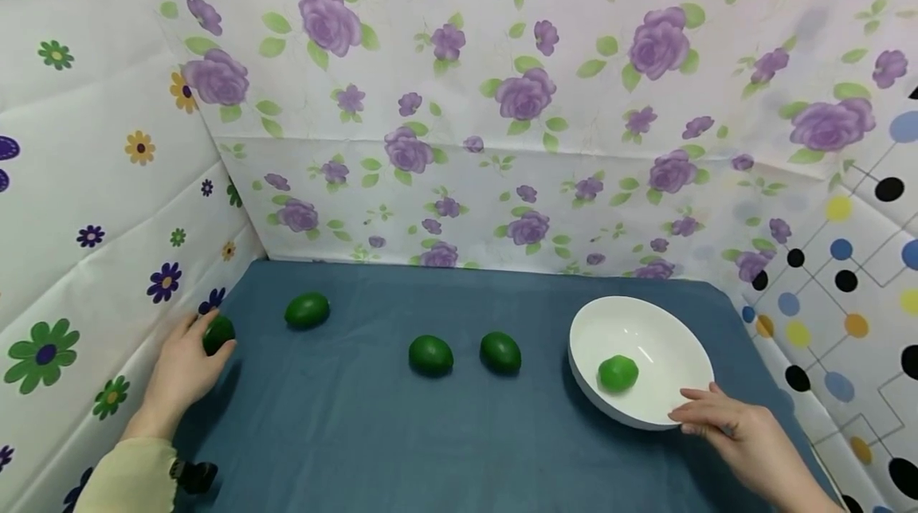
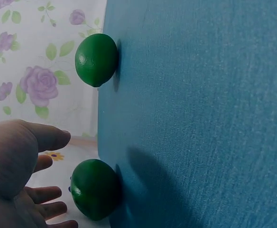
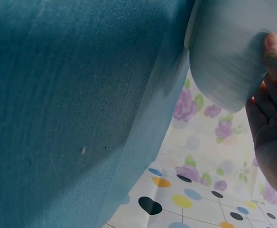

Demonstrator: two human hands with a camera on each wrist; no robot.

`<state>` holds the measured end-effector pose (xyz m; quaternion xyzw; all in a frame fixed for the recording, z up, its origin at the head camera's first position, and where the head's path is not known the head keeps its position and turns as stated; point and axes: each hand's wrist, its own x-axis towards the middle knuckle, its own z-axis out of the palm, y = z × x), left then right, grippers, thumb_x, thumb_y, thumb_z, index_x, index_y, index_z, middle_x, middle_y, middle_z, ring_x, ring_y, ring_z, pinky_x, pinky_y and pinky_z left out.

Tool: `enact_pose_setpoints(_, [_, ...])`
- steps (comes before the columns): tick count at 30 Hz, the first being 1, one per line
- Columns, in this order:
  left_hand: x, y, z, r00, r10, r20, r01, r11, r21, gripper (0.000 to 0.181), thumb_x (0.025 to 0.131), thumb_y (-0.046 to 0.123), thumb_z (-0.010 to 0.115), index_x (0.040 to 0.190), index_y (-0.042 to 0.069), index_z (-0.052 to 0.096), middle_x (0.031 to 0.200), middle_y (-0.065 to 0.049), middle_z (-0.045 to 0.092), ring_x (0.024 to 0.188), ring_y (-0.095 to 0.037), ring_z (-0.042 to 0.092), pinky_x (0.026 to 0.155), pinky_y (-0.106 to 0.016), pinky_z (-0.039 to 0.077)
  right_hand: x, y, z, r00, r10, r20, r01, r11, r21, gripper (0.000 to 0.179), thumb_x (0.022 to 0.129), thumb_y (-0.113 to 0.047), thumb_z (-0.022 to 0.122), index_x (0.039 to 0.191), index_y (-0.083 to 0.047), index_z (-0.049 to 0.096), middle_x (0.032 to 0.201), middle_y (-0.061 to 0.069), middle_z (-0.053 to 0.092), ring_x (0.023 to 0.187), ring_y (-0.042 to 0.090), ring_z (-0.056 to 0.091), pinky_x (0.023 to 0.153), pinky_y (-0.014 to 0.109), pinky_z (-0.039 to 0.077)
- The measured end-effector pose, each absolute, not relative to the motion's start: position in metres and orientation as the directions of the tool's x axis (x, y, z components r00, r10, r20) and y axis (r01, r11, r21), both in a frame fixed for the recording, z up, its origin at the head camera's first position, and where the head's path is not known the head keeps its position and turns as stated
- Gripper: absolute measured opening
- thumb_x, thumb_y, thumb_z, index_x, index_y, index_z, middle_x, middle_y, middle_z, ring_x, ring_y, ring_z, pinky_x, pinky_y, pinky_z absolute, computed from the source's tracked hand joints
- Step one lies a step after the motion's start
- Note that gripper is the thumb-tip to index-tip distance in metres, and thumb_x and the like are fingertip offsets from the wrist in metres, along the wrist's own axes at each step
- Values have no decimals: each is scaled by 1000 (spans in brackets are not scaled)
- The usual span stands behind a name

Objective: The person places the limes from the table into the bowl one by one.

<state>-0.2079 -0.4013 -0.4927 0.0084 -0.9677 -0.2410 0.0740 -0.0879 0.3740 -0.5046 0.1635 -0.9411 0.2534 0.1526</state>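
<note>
Lime (image 1: 222, 331): lying at nine o'clock on the blue table (image 1: 358, 433), close to the left edge, partly hiding behind the left hand (image 1: 179, 370). Left hand: staying loosely spread, thumb standing apart from the fingers, with the lime showing in the gap, not visibly being gripped. Touching, or stopping just short: cannot tell. In the left wrist view, appearing at eight o'clock, thumb pointing towards three, fingers bending slightly; at three o'clock from the lime, a shadow (image 2: 157, 190) falling across the table.

Second lime (image 1: 307, 311): resting between two and three o'clock from the first, near the back edge. Third lime (image 1: 431, 355): resting farther along, between three and four o'clock from the second. Fourth lime (image 1: 500, 353): sitting near the third, at three o'clock from it, without touching.

White bowl (image 1: 667, 338): standing upright at about three o'clock on the table, holding a paler lime (image 1: 617, 373) at eight o'clock inside. Right hand (image 1: 746, 433): gripping the bowl's rim at five o'clock, thumb pressing the outside, fingers reaching over the edge.

At the left wrist, a yellow sleeve (image 1: 125, 477) covering the forearm, with a dark device (image 1: 194, 476) sitting beside the cuff. At twelve o'clock, a rose-patterned cloth (image 1: 459, 202) hanging behind the table; at ten o'clock, a daisy-patterned cloth (image 1: 107, 178); at two o'clock, a dotted cloth (image 1: 861, 242).
</note>
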Motion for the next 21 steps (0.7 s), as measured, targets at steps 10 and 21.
enact_pose_setpoints(10, [-213, -405, -494, -992, -52, 114, 5, 890, 455, 70, 107, 18, 65, 161, -13, 31, 154, -51, 24, 134, -71, 31, 102, -83, 34, -88, 374, -502, -913, -215, 346, -357, 832, -424, 48, 75, 7, 91, 100, -33, 86, 108, -3, 81, 117, 0, 68, 108, 0, 24])
enact_pose_setpoints(21, [-221, -406, -499, -995, -48, 91, -2, 893, 451, 70, 105, 16, 66, 159, -14, 34, 153, -49, 27, 134, -69, 32, 103, -81, 34, -88, 374, -502, -910, -221, 351, -368, 820, -438, 49, 75, 8, 90, 101, -34, 85, 107, -6, 81, 118, -5, 65, 108, 0, 25])
